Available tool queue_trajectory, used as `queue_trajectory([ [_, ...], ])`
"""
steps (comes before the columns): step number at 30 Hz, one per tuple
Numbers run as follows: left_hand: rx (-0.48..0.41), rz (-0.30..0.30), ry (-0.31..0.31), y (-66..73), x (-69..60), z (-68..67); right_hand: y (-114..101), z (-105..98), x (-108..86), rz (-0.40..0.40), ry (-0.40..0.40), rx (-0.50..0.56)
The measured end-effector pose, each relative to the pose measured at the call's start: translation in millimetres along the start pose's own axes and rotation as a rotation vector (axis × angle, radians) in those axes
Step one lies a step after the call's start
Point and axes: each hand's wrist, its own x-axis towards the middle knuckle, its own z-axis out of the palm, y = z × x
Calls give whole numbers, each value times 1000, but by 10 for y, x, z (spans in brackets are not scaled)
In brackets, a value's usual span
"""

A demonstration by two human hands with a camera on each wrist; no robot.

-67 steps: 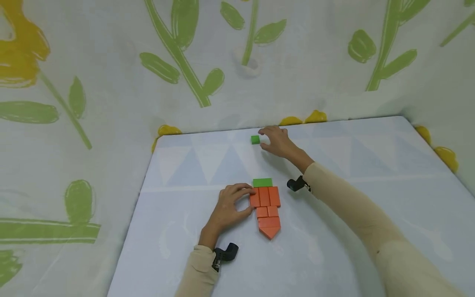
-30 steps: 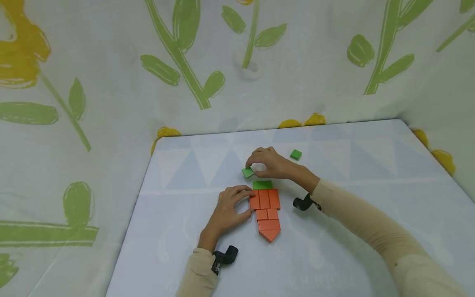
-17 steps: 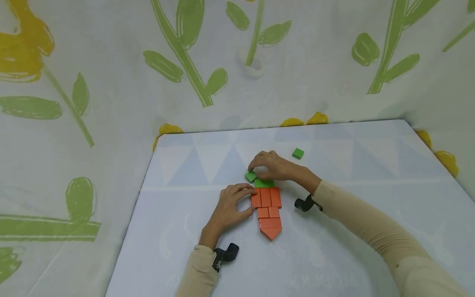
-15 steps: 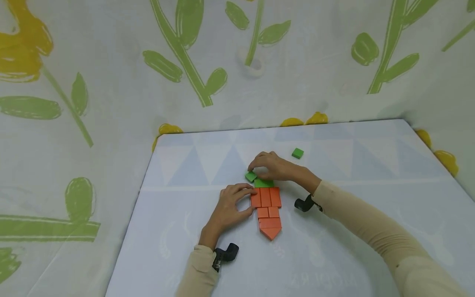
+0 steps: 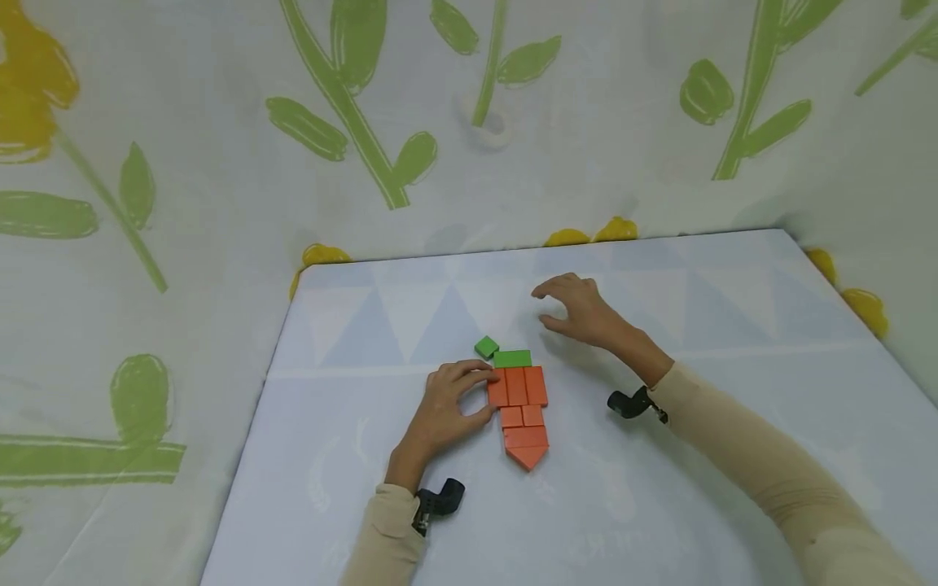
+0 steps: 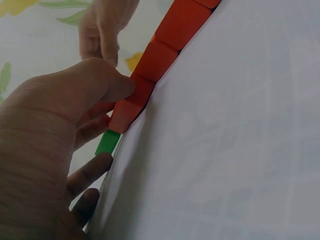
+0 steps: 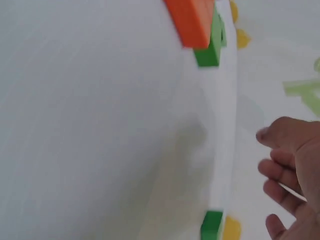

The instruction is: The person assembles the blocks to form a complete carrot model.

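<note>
Orange blocks (image 5: 525, 416) lie flat in a tapering figure with a pointed lower end. A long green block (image 5: 512, 359) adjoins its top. At that block's upper left corner a small green block (image 5: 486, 347) sits turned at an angle. My left hand (image 5: 444, 409) holds the leftmost orange block (image 5: 497, 389) between curved thumb and forefinger; the thumb presses it in the left wrist view. My right hand (image 5: 582, 312) hovers to the upper right, thumb and fingers apart, holding nothing. Another green block (image 7: 211, 225) shows in the right wrist view; the right hand hides it in the head view.
A pale table (image 5: 366, 456) with faint blue triangles lies beneath the blocks. Its back edge meets a white wall sheet (image 5: 586, 122) printed with green leaves and yellow flowers. Black wrist cameras (image 5: 438, 498) sit on both wrists.
The right hand has let go of the small green block beside the long green one and moved right, covering the other loose green block. The left hand stays at the orange blocks.
</note>
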Motion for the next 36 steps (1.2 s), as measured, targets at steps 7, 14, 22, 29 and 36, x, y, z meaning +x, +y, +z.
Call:
queue_trajectory([
  [7,-9,30,16,-9,2,-1,298,-96,-190,222,102,-71],
  [14,-18,31,11,-30,-15,25,478,-54,-256,338,69,-62],
  [22,-15,47,14,-26,9,-2,440,-82,-266,327,113,-31],
  [29,-30,48,21,-11,18,-30,145,-5,-391,234,145,-3],
  [36,-31,18,3,-1,12,-14,-144,143,-476,186,150,11],
])
